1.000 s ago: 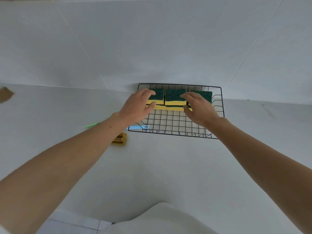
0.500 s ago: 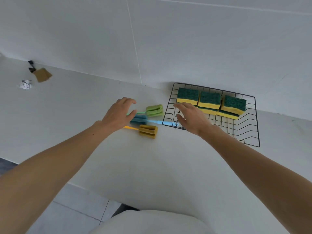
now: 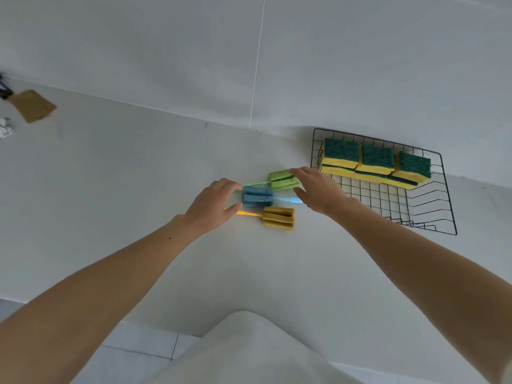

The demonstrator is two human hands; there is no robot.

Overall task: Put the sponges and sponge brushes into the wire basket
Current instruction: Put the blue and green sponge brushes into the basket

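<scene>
A black wire basket stands against the wall at the right, with several green-and-yellow sponges stacked along its back. Three sponge brushes lie on the white counter left of it: a green one, a blue one and a yellow one. My left hand reaches in from the left, fingers spread at the blue head, thumb over the yellow handle. My right hand hovers over the green head and the blue handle's tip, fingers apart, holding nothing.
A brown paper piece and a crumpled white scrap lie at the far left of the counter, with a dark object at the edge. The tiled wall runs behind. The counter's front edge is near my body.
Both hands left the sponges in the basket and moved left to the three brushes. In the last half second they closed in on the brush heads. The view shifted left.
</scene>
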